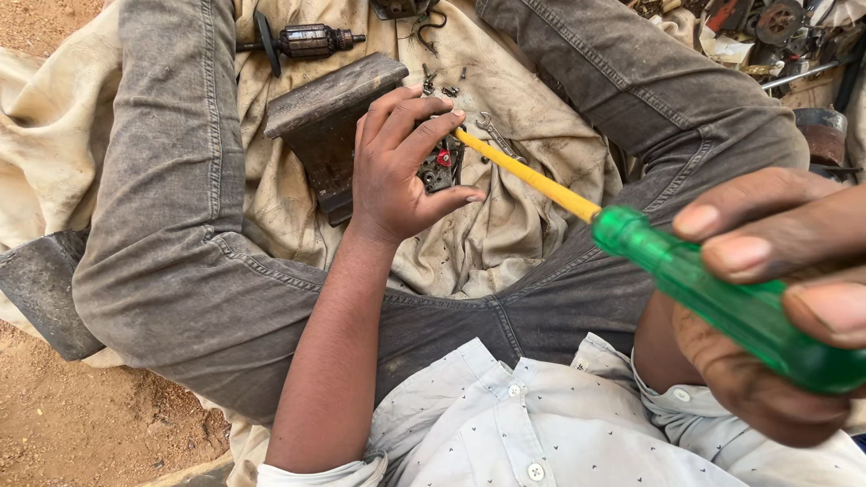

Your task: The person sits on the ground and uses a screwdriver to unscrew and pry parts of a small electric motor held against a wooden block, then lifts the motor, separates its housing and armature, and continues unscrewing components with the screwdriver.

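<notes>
holding a green-handled screwdriver point(631, 239), right hand point(776, 298); left hand point(397, 167) steadies a small part point(439, 167).

Metal block point(329, 122) on the cloth point(505, 225) between the legs, motor armature point(302, 41) behind it, spanner point(496, 133) to its right.

An open-air repair spot on bare dirt point(81, 433): stained cloth point(505, 225), motor armature point(302, 41), scattered screws point(442, 86), scrap parts point(776, 36).

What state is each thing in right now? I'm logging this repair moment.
left hand: gripping a small dark part with a red spot
right hand: closed around the handle
screwdriver: held, yellow shaft angled into the part
metal block: resting on the cloth
motor armature: lying loose
small wrench: lying flat
</notes>
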Demonstrator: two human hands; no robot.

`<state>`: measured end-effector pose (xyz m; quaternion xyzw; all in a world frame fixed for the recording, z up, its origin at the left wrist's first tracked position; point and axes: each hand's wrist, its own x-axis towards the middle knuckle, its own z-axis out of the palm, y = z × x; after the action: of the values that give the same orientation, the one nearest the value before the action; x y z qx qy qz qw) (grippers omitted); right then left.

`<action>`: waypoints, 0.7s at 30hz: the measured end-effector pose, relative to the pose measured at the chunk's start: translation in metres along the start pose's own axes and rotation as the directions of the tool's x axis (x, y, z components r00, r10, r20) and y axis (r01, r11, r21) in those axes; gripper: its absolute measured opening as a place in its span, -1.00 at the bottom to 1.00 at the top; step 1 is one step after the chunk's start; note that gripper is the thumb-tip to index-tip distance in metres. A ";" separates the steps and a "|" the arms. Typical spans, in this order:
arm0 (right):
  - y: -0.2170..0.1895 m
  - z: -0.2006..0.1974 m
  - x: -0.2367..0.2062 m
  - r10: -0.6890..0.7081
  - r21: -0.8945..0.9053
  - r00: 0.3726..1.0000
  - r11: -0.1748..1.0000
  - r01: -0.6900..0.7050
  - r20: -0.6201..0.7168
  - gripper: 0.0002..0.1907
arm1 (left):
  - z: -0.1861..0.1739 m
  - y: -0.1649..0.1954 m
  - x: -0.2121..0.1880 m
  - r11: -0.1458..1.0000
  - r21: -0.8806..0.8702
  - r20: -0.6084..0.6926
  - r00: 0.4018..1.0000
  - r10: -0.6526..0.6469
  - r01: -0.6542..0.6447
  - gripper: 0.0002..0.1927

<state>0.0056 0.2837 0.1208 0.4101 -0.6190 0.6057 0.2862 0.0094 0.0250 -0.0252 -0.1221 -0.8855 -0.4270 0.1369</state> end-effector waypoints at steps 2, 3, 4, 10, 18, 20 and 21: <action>0.000 0.000 -0.002 0.004 -0.022 1.000 1.000 -0.005 -0.013 -0.46 | 0.001 0.001 0.001 0.999 0.036 0.008 1.000 0.020 -0.021 -0.20; 0.000 0.000 -0.002 0.009 -0.027 1.000 1.000 -0.009 -0.018 -0.45 | 0.001 0.001 0.001 0.998 0.054 0.014 0.999 0.029 -0.030 -0.22; 0.000 -0.001 -0.003 0.011 -0.035 1.000 0.999 -0.012 -0.018 -0.44 | 0.001 0.002 0.001 0.997 0.067 0.013 1.000 0.028 -0.029 -0.25; -0.003 -0.002 -0.006 0.033 -0.052 0.999 0.998 -0.034 -0.009 -0.39 | 0.004 0.004 0.001 0.996 0.085 -0.001 1.000 0.027 -0.027 -0.21; 0.002 -0.012 -0.015 0.070 -0.057 0.998 0.996 -0.070 0.003 -0.32 | 0.003 0.001 0.001 0.997 0.073 -0.008 1.000 0.027 -0.026 -0.12; 0.003 -0.013 -0.015 0.079 -0.070 0.997 0.994 -0.079 0.002 -0.30 | 0.003 0.001 0.001 0.997 0.071 -0.006 1.000 0.025 -0.024 -0.09; 0.003 -0.012 -0.015 0.089 -0.073 0.996 0.993 -0.089 -0.002 -0.30 | 0.004 0.002 0.001 0.997 0.070 -0.003 1.000 0.022 -0.022 -0.07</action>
<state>0.0086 0.2980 0.1078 0.3718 -0.6585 0.5945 0.2734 0.0083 0.0295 -0.0260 -0.1262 -0.8981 -0.3945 0.1476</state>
